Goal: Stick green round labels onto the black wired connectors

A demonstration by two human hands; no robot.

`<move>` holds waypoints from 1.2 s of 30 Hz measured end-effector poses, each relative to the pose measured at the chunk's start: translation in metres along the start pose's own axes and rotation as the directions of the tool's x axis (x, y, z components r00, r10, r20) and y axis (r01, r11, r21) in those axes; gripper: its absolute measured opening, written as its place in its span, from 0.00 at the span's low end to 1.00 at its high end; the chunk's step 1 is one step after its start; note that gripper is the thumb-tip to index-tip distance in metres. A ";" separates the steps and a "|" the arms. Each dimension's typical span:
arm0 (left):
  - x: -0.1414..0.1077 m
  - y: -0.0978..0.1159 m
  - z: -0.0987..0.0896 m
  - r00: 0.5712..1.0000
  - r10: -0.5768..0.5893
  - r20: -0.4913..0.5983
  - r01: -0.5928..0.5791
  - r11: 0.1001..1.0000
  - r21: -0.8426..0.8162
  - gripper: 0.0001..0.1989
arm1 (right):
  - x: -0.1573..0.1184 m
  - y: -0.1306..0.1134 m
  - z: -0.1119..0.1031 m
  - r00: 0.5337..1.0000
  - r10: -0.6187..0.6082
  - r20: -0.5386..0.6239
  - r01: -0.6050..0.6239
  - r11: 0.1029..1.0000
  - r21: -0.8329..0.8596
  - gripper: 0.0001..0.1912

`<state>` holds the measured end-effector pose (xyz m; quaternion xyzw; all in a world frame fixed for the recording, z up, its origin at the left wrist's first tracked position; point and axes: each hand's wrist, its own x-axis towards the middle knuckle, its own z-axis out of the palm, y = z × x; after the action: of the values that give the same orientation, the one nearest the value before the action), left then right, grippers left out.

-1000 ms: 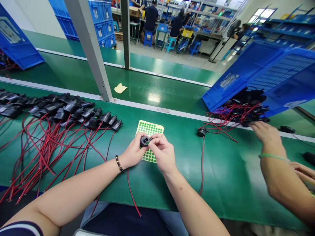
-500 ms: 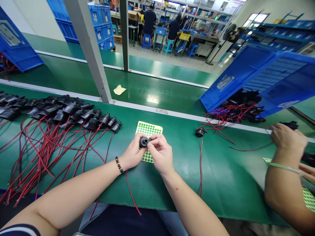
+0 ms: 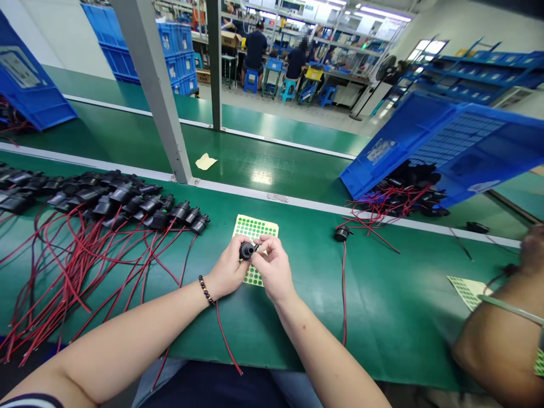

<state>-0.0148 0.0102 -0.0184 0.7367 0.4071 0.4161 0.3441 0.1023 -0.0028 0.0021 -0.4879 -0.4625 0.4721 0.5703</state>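
Note:
My left hand is closed around a small black pump whose round nozzle faces up toward me. A red wire hangs from below that hand toward the table's front edge. My right hand pinches at the pump's right side, thumb and fingertips against its small side spout; whether a sticker is between them cannot be made out. Beneath both hands lies a pale sheet of green round stickers, partly covered by them.
Many wired black pumps are heaped at left. One single pump lies to the right. A tilted blue crate spills more pumps at back right. A co-worker's arm and another sticker sheet are at far right. A grey post rises behind.
The green spot that showed at my right fingertips is no longer visible. My hands stay at the pump. The co-worker's hand has moved right and nearer, uncovering the sticker sheet there. The view has shifted slightly.

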 end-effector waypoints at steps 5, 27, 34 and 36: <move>0.001 -0.001 -0.002 0.999 0.036 0.036 -0.039 0.996 0.081 0.17 | 0.005 0.001 -0.004 0.978 0.158 0.138 -0.182 0.967 0.179 0.11; 0.001 0.005 0.002 0.998 0.068 -0.001 -0.067 0.987 0.146 0.17 | 0.001 0.013 -0.008 0.966 0.088 0.244 -0.136 0.973 0.187 0.05; 0.001 0.012 -0.007 0.999 0.005 -0.053 -0.014 0.987 -0.161 0.15 | -0.011 0.000 -0.005 0.986 -0.076 0.148 0.071 0.997 0.042 0.15; 0.002 0.012 -0.009 0.998 0.012 -0.054 -0.022 0.980 -0.197 0.11 | -0.012 -0.005 -0.007 0.975 -0.186 0.122 0.194 0.979 -0.061 0.10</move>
<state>-0.0190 0.0084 -0.0039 0.6912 0.3663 0.4764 0.4014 0.1081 -0.0156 0.0056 -0.4336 -0.5563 0.4257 0.5669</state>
